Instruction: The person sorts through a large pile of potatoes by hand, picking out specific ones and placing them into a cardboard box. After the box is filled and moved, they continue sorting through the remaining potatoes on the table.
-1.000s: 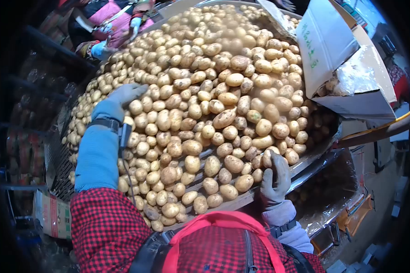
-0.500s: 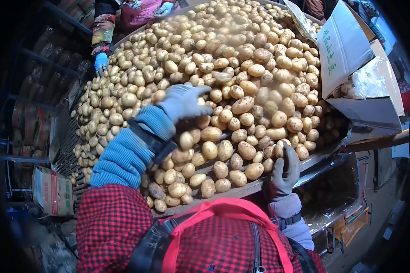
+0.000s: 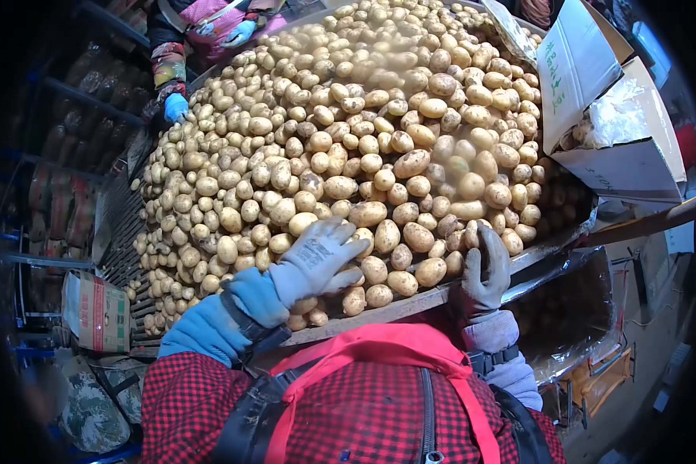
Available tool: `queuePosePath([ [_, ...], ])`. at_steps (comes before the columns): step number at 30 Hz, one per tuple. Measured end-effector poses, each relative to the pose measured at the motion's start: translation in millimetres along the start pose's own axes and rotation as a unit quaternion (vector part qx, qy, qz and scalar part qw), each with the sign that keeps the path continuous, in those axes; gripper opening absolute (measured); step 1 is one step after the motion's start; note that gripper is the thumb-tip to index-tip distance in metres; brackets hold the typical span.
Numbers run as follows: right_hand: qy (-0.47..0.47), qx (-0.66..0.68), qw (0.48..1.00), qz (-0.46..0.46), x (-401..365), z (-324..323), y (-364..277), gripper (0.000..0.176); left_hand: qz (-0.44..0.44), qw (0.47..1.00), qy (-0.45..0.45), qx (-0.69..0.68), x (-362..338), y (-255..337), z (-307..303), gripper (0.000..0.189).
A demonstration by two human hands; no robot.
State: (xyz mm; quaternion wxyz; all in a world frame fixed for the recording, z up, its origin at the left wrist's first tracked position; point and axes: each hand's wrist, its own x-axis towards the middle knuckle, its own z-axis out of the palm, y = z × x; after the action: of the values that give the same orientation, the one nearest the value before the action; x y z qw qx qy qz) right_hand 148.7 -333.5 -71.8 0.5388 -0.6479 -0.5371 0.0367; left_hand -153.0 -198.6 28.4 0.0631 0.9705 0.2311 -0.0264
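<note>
Along the near edge of the slatted tabletop, both hands are now close together. Half a second ago my left hand was out over the middle of the heap, blurred with movement; now it has come down and back towards me, palm down on the potatoes by the rim. Its fingers are loosely spread, and whether any potato is caught beneath the palm I cannot tell. My right hand has kept its place at the rim, thumb well apart from the fingers, with nothing gripped between them; a potato lies just beyond the fingertips. As I judge it, the change leaves a short run of potatoes between my two hands, within easy reach of either.

The potatoes cover most of the tabletop, piled thick in the middle and thinner towards me, where dark gaps show between a few of them. They are pale yellow, round to oval, some longer, and many carry brown smears of soil. Two patches of the heap look smeared, perhaps from a mark on the lens, so I can't fairly judge the skins there. At the far left, a co-worker's blue-gloved hand rests at the heap's edge.
</note>
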Motion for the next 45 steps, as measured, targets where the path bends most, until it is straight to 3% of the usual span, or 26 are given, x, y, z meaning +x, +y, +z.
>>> queuePosePath([
  [1, -0.005, -0.002, 1.0, -0.002, 0.0, -1.1, 0.1, 0.039, 0.0, 1.0, -0.001, 0.0, -0.9, -6.5, -6.2, 0.057],
  [3, -0.012, 0.002, 1.0, -0.001, 0.9, -2.9, 0.0, 0.039, -0.07, 0.968, -0.087, -0.224, 6.3, -15.5, -35.8, 0.047],
  [4, -0.015, 0.005, 1.0, -0.001, 1.6, -2.9, 0.2, 0.04, -0.065, 0.98, -0.017, -0.188, 3.8, -25.4, -37.6, 0.04],
  [7, -0.016, 0.004, 1.0, -0.012, 3.1, -2.8, 1.7, 0.041, -0.155, 0.982, 0.077, -0.072, 17.8, -60.6, -52.5, 0.039],
  [9, -0.018, 0.005, 1.0, -0.007, 2.0, -2.2, 1.7, 0.041, -0.133, 0.979, 0.14, 0.06, 39.1, -87.9, -47.4, 0.042],
  [13, -0.025, -0.002, 1.0, -0.005, 4.2, -4.2, 0.9, 0.041, -0.122, 0.967, 0.052, 0.217, 105.4, -118.8, -26.5, 0.045],
  [15, -0.028, -0.005, 1.0, 0.01, 5.1, -4.2, 0.6, 0.041, -0.221, 0.943, -0.11, 0.221, 144.1, -115.1, -26.0, 0.041],
  [17, -0.024, 0.008, 1.0, 0.001, 2.7, -3.0, 4.7, 0.041, -0.263, 0.932, -0.106, 0.227, 169.0, -118.9, -12.8, 0.034],
  [19, -0.028, 0.017, 0.999, 0.007, 4.1, -4.0, 3.3, 0.042, -0.252, 0.925, -0.047, 0.28, 179.8, -128.4, 7.7, 0.02],
  [23, -0.017, 0.024, 0.999, 0.015, 2.8, -3.8, 5.0, 0.043, -0.252, 0.928, -0.09, 0.26, 182.1, -138.9, 2.8, 0.024],
  [26, -0.022, 0.04, 0.999, 0.016, 1.2, -4.9, 5.6, 0.042, -0.215, 0.94, -0.062, 0.259, 163.0, -141.5, -7.2, 0.031],
  [28, -0.027, 0.052, 0.998, 0.017, 0.3, -5.8, 7.4, 0.041, -0.2, 0.963, 0.009, 0.179, 149.4, -150.4, -7.9, 0.039],
  [29, -0.029, 0.119, 0.988, 0.088, -1.0, -7.0, 8.6, 0.04, -0.202, 0.962, 0.013, 0.181, 143.9, -143.6, -15.8, 0.039],
  [30, -0.029, 0.185, 0.969, 0.159, -0.7, -7.9, 6.8, 0.038, -0.23, 0.97, 0.033, 0.077, 136.2, -128.4, -27.5, 0.044],
  [31, 0.009, 0.305, 0.917, 0.256, -1.3, -5.7, -0.9, 0.038, -0.253, 0.966, 0.053, -0.03, 129.7, -113.4, -35.8, 0.049],
  [33, -0.009, 0.42, 0.841, 0.341, 25.8, -15.1, -29.8, 0.042, -0.121, 0.982, 0.103, -0.1, 120.8, -87.1, -35.5, 0.051],
  [34, -0.072, 0.408, 0.844, 0.34, 40.1, -18.1, -42.4, 0.048, -0.07, 0.987, 0.099, -0.104, 118.4, -65.8, -40.5, 0.054],
  [37, -0.125, 0.616, 0.647, 0.431, 43.0, 14.2, -43.0, 0.055, 0.058, 0.987, 0.094, -0.12, 113.0, -15.4, -44.5, 0.064],
  [38, -0.087, 0.691, 0.588, 0.411, 36.9, 27.9, -39.8, 0.057, 0.06, 0.987, 0.107, -0.106, 108.2, -6.6, -40.1, 0.072],
  [39, -0.101, 0.713, 0.668, 0.185, 18.8, 43.9, -32.9, 0.059, 0.079, 0.981, 0.153, -0.086, 102.1, -6.4, -34.2, 0.071],
  [41, -0.098, 0.503, 0.857, 0.056, 8.7, 56.7, -32.3, 0.068, 0.026, 0.992, 0.065, -0.101, 77.8, -3.2, -40.7, 0.066],
  [42, -0.12, 0.512, 0.849, 0.048, 5.2, 54.8, -23.6, 0.071, 0.052, 0.991, 0.069, -0.101, 68.9, 0.3, -34.6, 0.056],
  [43, -0.144, 0.522, 0.84, 0.037, 5.8, 49.4, -14.6, 0.075, 0.044, 0.994, -0.057, -0.078, 63.5, 8.5, -30.0, 0.049],
  [44, -0.155, 0.509, 0.844, 0.07, 6.8, 42.0, -20.1, 0.069, 0.124, 0.986, 0.023, -0.105, 48.6, 9.2, 0.4, 0.044],
  [45, -0.153, 0.545, 0.815, 0.124, 2.7, 38.4, -17.4, 0.069, 0.119, 0.983, -0.079, -0.112, 43.1, 21.2, 9.1, 0.044],
])
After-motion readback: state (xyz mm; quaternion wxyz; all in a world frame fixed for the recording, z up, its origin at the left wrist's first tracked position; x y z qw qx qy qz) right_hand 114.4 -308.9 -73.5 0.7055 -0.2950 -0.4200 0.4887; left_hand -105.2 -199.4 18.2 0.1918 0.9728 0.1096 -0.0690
